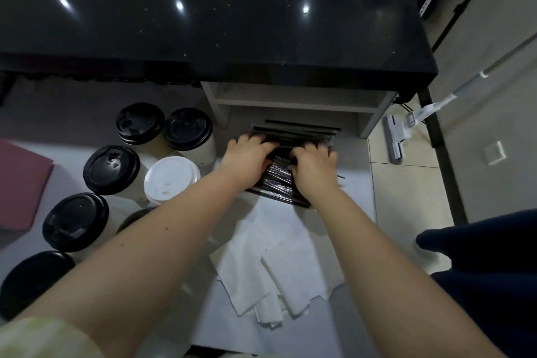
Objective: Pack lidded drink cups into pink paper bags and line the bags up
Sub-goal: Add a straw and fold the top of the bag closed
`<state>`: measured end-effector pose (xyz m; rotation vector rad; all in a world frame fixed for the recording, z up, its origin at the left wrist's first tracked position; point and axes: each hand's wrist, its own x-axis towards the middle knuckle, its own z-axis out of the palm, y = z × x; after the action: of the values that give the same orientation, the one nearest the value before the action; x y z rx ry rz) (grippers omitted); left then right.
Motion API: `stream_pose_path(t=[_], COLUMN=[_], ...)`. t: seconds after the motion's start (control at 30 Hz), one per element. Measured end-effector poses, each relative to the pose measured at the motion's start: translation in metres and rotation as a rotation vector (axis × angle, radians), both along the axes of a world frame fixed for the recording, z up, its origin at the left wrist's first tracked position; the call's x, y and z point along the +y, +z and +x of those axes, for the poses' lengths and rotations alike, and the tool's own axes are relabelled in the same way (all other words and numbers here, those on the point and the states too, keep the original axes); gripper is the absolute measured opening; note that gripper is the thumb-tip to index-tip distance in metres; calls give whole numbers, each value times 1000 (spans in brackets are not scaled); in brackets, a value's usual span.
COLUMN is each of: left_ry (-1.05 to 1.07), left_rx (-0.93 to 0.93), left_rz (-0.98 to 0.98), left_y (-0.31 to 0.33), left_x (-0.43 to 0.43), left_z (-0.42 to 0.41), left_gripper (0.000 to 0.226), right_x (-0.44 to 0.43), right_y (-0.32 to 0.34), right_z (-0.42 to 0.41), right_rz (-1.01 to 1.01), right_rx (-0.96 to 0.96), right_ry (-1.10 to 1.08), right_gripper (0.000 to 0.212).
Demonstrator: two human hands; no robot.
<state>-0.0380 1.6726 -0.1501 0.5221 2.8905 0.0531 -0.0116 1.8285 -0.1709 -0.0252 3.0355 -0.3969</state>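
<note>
At the far left edge a flat pink paper bag (20, 183) lies on the low white table (226, 328). Just beside it stand the cups with black lids (112, 170), upright and crowded close together, with a cup with a white lid (171, 179) at the right side of the group. None of the cups is in a bag.

Right of the cups, both bare forearms reach forward to a heap of black straws (276, 177) in clear wrappers, in front of a small grey shelf (290, 102) under the black counter (203, 9). The left hand (247, 154) curls its fingers over the far part of the heap. The right hand (313, 166), just beside it, grips the same heap with bent fingers.

Loose white napkins (279, 270) lie between the forearms. A mop (398, 136) rests on the tiled floor at the right.
</note>
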Motion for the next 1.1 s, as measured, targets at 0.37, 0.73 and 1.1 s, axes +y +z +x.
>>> stream_pose_path(t=[0.37, 0.73, 1.1], left_ry=[41, 25, 117], left_rx=[46, 293, 425], left_rz=[-17, 28, 16], left_y=[10, 55, 99], left_x=[7, -12, -64], left_z=[3, 16, 57], left_gripper=[46, 57, 71], right_x=[3, 16, -24], right_y=[11, 45, 83], right_z=[-4, -1, 29], right_rz=[1, -28, 91], right_rx=[2, 66, 165], right_ry=[59, 148, 218], right_gripper=[18, 30, 25])
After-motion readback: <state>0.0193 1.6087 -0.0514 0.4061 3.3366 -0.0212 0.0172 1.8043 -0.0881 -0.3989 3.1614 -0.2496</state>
